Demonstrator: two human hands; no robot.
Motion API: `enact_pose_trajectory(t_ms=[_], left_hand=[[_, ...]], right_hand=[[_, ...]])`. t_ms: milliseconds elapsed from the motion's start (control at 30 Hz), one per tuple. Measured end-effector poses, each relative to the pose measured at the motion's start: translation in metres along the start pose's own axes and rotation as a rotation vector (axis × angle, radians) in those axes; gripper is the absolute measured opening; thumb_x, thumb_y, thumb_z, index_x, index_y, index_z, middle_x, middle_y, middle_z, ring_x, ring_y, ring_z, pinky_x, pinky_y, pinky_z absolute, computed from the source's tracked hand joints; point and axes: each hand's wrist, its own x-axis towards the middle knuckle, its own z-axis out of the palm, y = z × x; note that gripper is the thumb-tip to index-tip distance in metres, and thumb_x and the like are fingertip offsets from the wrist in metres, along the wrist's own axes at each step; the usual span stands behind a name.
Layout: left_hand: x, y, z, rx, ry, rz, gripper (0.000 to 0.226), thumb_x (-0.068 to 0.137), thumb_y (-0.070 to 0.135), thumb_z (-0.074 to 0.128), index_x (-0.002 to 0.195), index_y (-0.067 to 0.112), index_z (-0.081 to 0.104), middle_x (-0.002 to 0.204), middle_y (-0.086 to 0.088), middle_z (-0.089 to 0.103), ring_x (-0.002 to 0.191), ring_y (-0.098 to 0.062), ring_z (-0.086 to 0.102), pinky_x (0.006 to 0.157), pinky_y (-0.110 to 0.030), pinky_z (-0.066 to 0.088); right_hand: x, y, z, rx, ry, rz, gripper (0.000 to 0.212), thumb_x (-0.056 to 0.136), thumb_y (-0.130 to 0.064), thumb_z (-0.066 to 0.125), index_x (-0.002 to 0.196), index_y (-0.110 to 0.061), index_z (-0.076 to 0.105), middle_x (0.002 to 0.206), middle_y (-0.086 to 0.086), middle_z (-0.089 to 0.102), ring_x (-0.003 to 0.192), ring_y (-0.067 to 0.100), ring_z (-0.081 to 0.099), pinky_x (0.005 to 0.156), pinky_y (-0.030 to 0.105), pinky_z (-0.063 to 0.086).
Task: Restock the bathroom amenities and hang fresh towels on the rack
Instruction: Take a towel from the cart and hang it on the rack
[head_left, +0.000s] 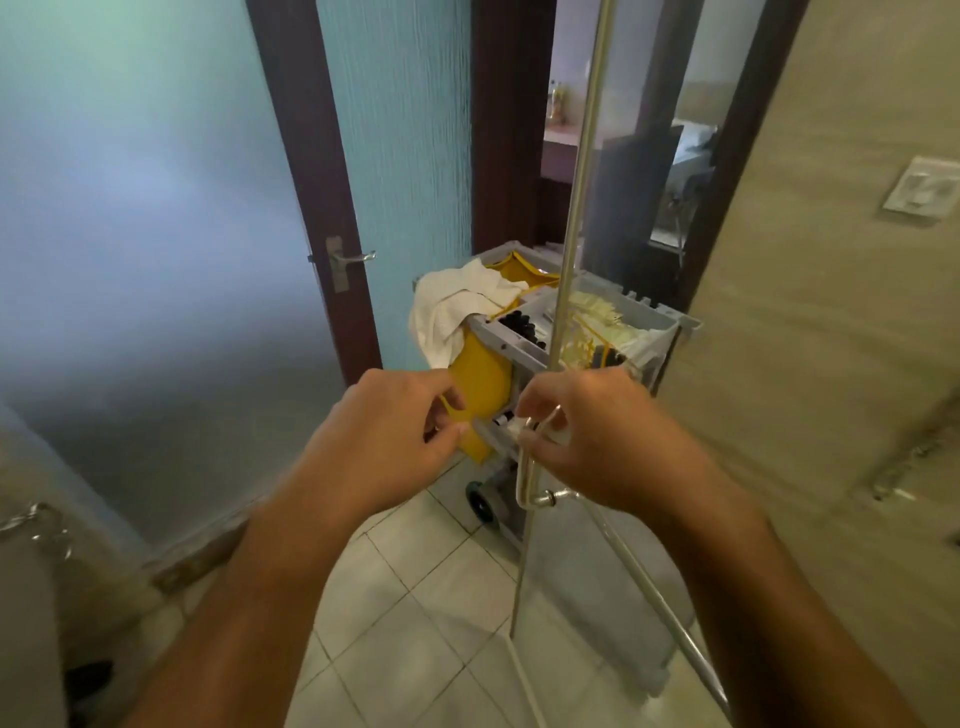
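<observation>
The person stands before the grey cart (670, 318), which waits in the doorway, partly behind the edge of the glass door (571, 208). A white towel (457, 301) hangs over the cart's left corner, above a yellow bag (480, 384). Small dark bottles (519, 325) sit in one compartment near the top edge. The right hand (587, 436) curls its fingers around a small white thing (514, 427), just beside the metal handle (524, 478) of the glass door; what this thing is I cannot tell. The left hand (395, 431) has thumb and forefinger pressed together, the other fingers bent; whether they pinch something is hidden
</observation>
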Motion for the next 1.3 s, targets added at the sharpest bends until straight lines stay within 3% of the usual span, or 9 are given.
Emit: enact_pose_trajectory(t_ms=[233,533,767,933,1033,1300], left_hand=[[0.072,-0.021,0.008,-0.041,0.025,0.022,0.026,0.091,0.04,0.068,0.115,0.032,0.064,0.103,0.014,0.067,0.089,-0.003,0.063,0.084,-0.031,0.059],[0.177,-0.083,0.025,-0.017,-0.033,0.081,0.025,0.092,0.037,0.068,0.117,0.031,0.065,0.111,0.008,0.068,0.094,-0.007,0.062,0.084,-0.029,0.057],[0.29,-0.177,0.055,-0.022,-0.1,0.196,0.026,0.092,0.035,0.068,0.117,0.028,0.065,0.114,0.004,0.069,0.1,-0.013,0.062,0.09,-0.038,0.054],[0.367,-0.252,0.068,-0.045,-0.149,0.243,0.028,0.092,0.034,0.069,0.118,0.026,0.065,0.114,0.005,0.067,0.099,-0.011,0.061,0.083,-0.026,0.048],[0.403,-0.285,0.08,-0.039,-0.193,0.253,0.027,0.092,0.036,0.068,0.118,0.03,0.065,0.113,0.007,0.068,0.098,-0.011,0.063,0.087,-0.031,0.052],[0.474,-0.294,0.144,-0.133,-0.363,0.292,0.024,0.092,0.032,0.069,0.115,0.025,0.066,0.106,0.003,0.071,0.092,-0.016,0.066,0.087,-0.037,0.055]], right_hand=[[0.058,0.024,0.002,0.05,-0.006,0.001,0.03,0.095,-0.036,0.065,0.124,-0.032,0.062,0.118,-0.009,0.067,0.103,0.009,0.063,0.092,0.037,0.057],[0.146,0.027,0.028,0.044,0.068,-0.008,0.042,0.093,-0.036,0.068,0.133,-0.031,0.057,0.13,-0.008,0.061,0.113,0.012,0.059,0.093,0.032,0.053],[0.278,0.041,0.086,0.034,0.063,0.189,0.038,0.091,-0.033,0.067,0.127,-0.036,0.055,0.127,-0.007,0.06,0.111,0.017,0.058,0.091,0.041,0.055],[0.378,0.053,0.124,0.026,0.031,0.285,0.04,0.092,-0.03,0.067,0.131,-0.03,0.06,0.129,0.0,0.063,0.113,0.024,0.061,0.09,0.043,0.055],[0.417,0.062,0.144,0.031,0.019,0.321,0.038,0.09,-0.03,0.067,0.128,-0.027,0.063,0.126,0.004,0.066,0.107,0.027,0.064,0.085,0.044,0.056],[0.448,0.126,0.173,0.059,-0.037,0.532,0.032,0.089,-0.027,0.066,0.121,-0.028,0.064,0.114,0.001,0.068,0.097,0.024,0.066,0.079,0.042,0.059]])
